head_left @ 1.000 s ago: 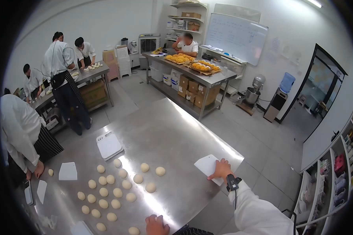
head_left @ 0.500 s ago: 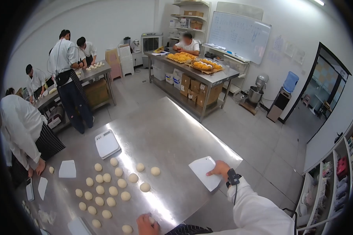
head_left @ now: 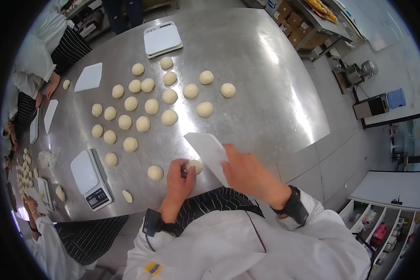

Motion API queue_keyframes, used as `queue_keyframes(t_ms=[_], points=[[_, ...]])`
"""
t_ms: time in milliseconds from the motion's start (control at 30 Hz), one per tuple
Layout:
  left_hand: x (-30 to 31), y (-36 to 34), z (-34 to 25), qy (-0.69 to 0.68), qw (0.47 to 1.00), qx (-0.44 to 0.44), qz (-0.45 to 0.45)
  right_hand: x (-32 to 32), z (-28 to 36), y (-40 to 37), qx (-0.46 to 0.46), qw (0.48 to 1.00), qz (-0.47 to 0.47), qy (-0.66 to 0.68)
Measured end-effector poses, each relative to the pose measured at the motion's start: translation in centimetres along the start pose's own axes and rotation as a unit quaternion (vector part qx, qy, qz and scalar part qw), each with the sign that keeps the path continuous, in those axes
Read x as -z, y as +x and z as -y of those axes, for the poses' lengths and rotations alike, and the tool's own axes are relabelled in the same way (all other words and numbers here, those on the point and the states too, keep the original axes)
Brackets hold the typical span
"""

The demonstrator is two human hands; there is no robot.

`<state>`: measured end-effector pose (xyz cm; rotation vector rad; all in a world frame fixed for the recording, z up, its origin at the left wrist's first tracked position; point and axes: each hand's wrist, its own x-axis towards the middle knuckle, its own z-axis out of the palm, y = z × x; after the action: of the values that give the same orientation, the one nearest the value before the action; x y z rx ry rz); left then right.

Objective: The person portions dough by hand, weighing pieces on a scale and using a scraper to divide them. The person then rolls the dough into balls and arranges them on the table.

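Note:
Near the front edge of the steel table (head_left: 261,112), my left hand (head_left: 180,179) has its fingers closed around a dough ball (head_left: 194,167). My right hand (head_left: 245,172) grips a white scraper (head_left: 209,151), tilted up just right of that ball. A single dough ball (head_left: 155,173) sits left of my left hand. Several round dough balls (head_left: 151,106) are spread over the table beyond my hands. A small elongated dough piece (head_left: 127,196) lies near the front edge.
A white scale (head_left: 163,39) stands at the back, another scale (head_left: 89,179) at the left. Flat white scrapers (head_left: 88,77) lie at the left. Co-workers in white, one with a hand (head_left: 52,85) on the table, stand along the left side. Shelves (head_left: 382,228) are at the right.
The view has swung down toward the table. My right hand has brought the scraper from the table's right edge in beside my left hand, lifted off the surface.

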<state>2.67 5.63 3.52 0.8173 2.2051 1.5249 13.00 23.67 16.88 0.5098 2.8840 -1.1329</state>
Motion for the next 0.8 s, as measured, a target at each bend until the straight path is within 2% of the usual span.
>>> queue_keyframes(t_ms=[67, 133, 200, 333, 433, 533, 667, 733, 767, 800], points=[[-0.1, -0.1, -0.3, -0.002, 1.0, 0.015, -0.015, -1.3, 1.4, 0.2, 0.002, 1.0, 0.012, -0.014], [-0.6, 0.2, -0.5, 0.022, 0.998, -0.036, -0.035, -1.8, 2.2, 0.3, 0.008, 0.999, 0.018, -0.03], [-1.1, 0.2, -0.2, 0.028, 0.998, -0.037, -0.048, -2.1, 3.0, -0.2, 0.046, 0.995, 0.007, -0.085], [-1.5, 0.3, 0.7, 0.067, 0.994, -0.068, -0.061, -3.7, 3.3, -0.9, 0.056, 0.991, 0.007, -0.124], [-1.5, 0.7, 0.7, 0.106, 0.988, -0.103, -0.045, -4.5, 3.8, -1.4, 0.044, 0.989, -0.022, -0.141], [-1.2, 1.0, 0.4, 0.123, 0.986, -0.115, -0.01, -4.8, 4.4, -1.5, 0.0, 0.994, -0.027, -0.104], [-1.0, 0.5, 1.2, 0.15, 0.981, -0.122, 0.032, -5.8, 4.0, -1.8, -0.01, 0.994, 0.006, -0.108], [-1.0, 0.2, 0.7, 0.077, 0.996, -0.028, 0.042, -6.5, 4.0, -1.8, -0.011, 0.993, 0.014, -0.121], [-1.1, 0.1, 0.7, 0.076, 0.996, -0.028, 0.047, -6.9, 4.1, -1.7, -0.004, 0.989, 0.002, -0.147], [-1.2, 0.0, 0.6, 0.023, 0.998, 0.012, 0.052, -7.1, 4.3, -1.5, 0.003, 0.985, -0.009, -0.173]])
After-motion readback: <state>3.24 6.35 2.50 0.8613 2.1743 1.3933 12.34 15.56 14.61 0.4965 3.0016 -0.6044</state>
